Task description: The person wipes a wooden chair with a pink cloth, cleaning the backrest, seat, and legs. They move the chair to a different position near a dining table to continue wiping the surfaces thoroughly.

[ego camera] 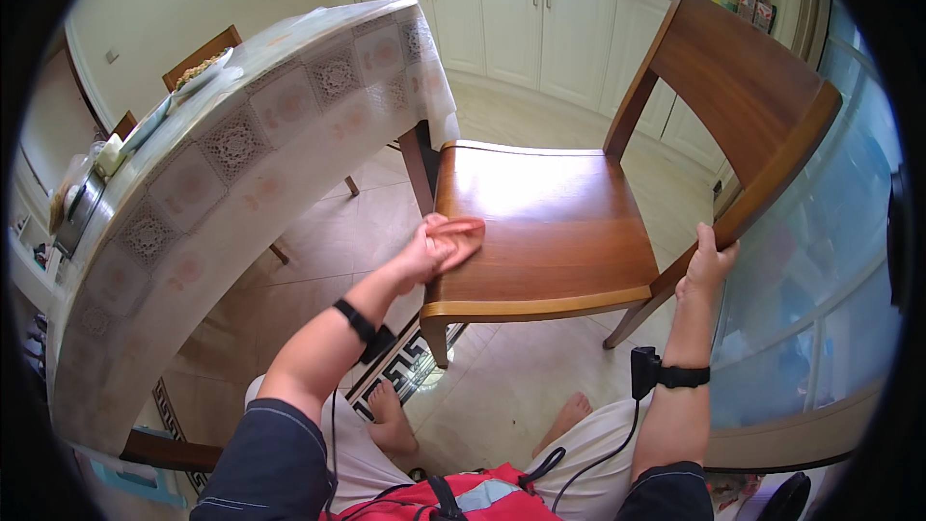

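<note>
A brown wooden chair (550,253) stands before me, its seat facing up and its backrest to the right. My left hand (427,253) grips a folded orange-pink cloth (463,240), which lies against the front edge of the seat. My right hand (705,264) is closed around the near upright of the backrest, above the seat. Glare shines off the far part of the seat. Both wrists wear black straps with small black boxes and cables.
At the left is a long table (289,108) under a patterned cloth, holding dishes and a metal pot (79,213). White cabinets (506,22) line the back. A translucent bluish panel (810,231) stands close on the right. My bare feet are on the tiled floor below.
</note>
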`<control>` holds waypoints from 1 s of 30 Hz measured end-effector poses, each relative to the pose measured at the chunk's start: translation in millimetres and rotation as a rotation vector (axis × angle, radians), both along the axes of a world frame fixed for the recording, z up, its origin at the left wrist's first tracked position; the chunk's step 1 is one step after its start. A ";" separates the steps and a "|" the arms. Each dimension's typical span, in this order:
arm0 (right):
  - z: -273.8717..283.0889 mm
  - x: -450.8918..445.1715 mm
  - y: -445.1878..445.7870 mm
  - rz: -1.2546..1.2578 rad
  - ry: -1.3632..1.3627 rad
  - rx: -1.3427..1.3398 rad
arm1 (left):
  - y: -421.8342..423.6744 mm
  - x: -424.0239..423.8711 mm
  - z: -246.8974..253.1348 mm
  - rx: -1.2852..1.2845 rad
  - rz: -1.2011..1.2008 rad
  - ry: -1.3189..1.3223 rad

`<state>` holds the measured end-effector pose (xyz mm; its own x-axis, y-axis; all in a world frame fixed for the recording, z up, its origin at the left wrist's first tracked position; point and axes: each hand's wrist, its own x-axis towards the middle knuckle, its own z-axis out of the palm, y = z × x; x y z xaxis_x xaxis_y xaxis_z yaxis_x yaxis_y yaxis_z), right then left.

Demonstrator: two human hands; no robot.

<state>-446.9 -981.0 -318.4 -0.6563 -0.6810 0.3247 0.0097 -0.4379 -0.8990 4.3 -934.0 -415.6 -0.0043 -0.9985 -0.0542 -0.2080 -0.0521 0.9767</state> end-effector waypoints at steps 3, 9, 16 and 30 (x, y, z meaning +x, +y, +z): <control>1.8 0.5 1.0 0.002 -0.002 0.032 | 49.5 -4.3 -11.0 0.060 0.008 -0.031; -1.2 -6.8 -3.4 0.005 -0.021 0.021 | 41.3 -30.1 20.8 0.053 0.090 -0.660; 3.4 -3.8 4.1 -0.002 -0.033 0.023 | -102.2 -4.9 1.3 -0.124 0.135 -0.839; -1.2 8.7 -6.4 -0.138 -0.001 -0.044 | -42.7 16.8 -4.7 -0.011 -0.196 0.052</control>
<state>-438.3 -987.3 -319.6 -0.7432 -0.5694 0.3515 -0.0526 -0.4739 -0.8790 21.2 -976.7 -420.3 -0.2010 -0.9788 -0.0382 -0.1627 -0.0051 0.9867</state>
